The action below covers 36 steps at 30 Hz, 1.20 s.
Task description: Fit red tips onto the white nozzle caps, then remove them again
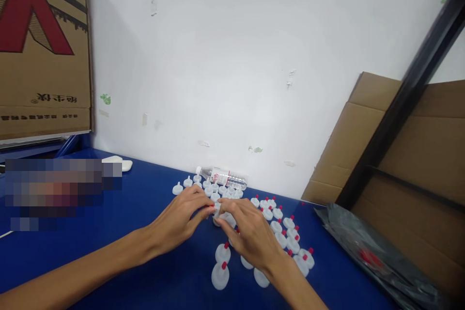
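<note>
My left hand point(187, 213) is closed in a pinch, with a bit of a small red cap point(213, 206) showing at its fingertips. Close against it, my right hand point(247, 226) has its fingers closed around a translucent white nozzle lid point(218, 214), partly hidden by the fingers. Behind the hands stand several white nozzle lids without red tips point(178, 188). To the right and in front lie several round white lids with red caps on their nozzles point(220, 276), some covered by my right hand and forearm.
A clear plastic bottle point(227, 178) lies on its side by the wall, on the blue table point(145, 281). Cardboard point(348, 140) and a grey plastic bag point(378, 256) are at the right. A large carton point(43, 72) stands at upper left, above a blurred patch and a white object point(126, 165).
</note>
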Each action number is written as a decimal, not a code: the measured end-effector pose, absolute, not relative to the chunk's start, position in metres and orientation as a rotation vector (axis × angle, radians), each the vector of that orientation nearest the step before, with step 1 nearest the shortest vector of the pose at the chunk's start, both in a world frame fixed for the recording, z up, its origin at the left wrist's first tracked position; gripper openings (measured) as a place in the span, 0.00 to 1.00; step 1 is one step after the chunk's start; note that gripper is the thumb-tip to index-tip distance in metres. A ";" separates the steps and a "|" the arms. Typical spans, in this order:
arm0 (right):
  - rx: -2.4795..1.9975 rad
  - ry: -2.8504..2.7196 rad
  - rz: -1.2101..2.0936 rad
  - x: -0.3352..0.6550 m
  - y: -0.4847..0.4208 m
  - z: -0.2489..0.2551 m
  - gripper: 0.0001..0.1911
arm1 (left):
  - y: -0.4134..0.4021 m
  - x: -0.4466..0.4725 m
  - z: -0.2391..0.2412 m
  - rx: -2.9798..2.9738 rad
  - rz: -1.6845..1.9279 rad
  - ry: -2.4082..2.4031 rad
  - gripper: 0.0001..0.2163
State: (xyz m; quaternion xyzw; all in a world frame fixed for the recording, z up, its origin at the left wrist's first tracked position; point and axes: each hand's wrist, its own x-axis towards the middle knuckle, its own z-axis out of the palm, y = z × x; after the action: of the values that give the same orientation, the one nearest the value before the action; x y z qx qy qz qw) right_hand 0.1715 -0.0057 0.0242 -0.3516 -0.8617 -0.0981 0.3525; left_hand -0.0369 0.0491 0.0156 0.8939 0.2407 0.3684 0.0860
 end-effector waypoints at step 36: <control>-1.687 -2.288 0.042 0.239 0.054 0.025 0.33 | 0.085 -0.037 -0.022 3.149 0.718 0.964 0.07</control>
State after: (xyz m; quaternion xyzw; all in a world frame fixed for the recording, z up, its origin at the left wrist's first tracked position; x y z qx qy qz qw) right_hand 0.2388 0.0544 0.0249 -0.5868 -0.7958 0.0144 0.1485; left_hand -0.0374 0.0853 -0.0220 0.9281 0.2842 0.2117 -0.1145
